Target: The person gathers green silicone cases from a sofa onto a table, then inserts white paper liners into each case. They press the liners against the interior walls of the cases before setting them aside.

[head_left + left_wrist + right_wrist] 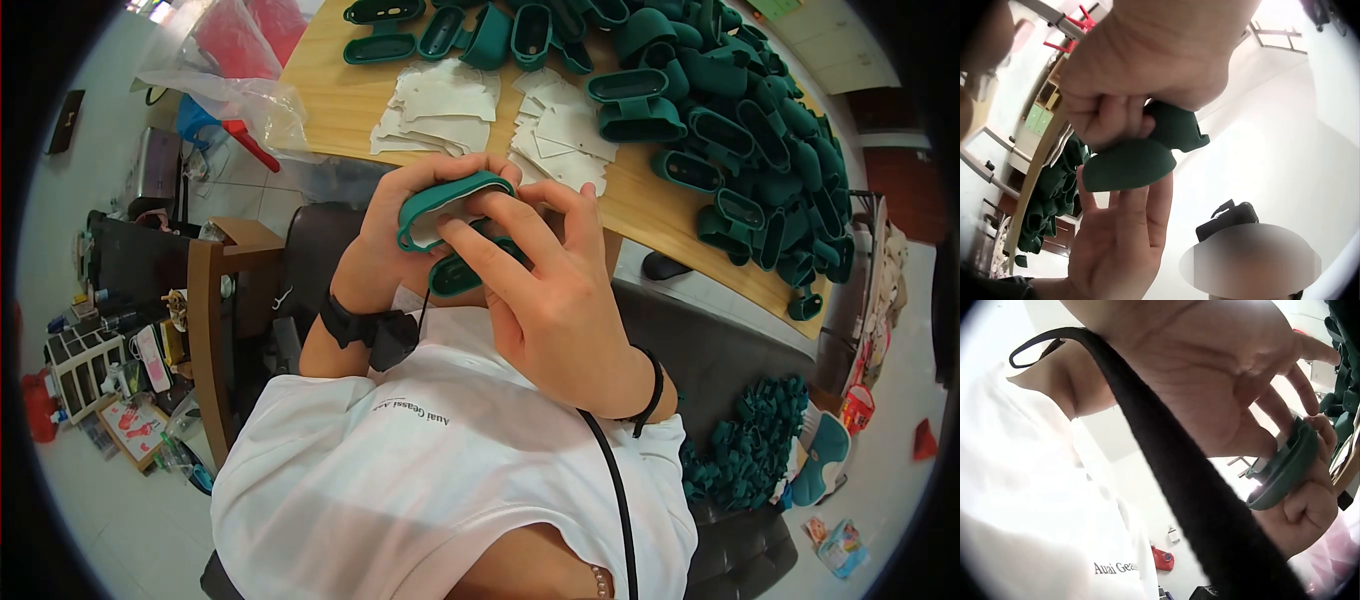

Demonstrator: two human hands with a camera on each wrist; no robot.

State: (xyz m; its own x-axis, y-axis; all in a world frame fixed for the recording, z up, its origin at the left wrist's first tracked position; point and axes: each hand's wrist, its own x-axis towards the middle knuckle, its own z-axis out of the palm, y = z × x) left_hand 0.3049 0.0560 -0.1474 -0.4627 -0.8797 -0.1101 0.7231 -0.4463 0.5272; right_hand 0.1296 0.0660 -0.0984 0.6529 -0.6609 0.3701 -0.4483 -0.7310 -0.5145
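Note:
A green earbud case cover, with two cup-shaped halves joined together, is held up in front of the chest. My left hand grips its larger half from the side and back, fingers curled round it. Inside that half shows a white lining piece. Two fingers of my right hand reach into the opening and press on the white piece, while its other fingers extend away. In the left wrist view the cover hides these right fingertips. The smaller half hangs below, partly behind the right fingers.
A wooden table carries a large heap of green covers and two stacks of white cut cards. More small green pieces lie on the dark seat at the right. A wooden chair frame stands at the left.

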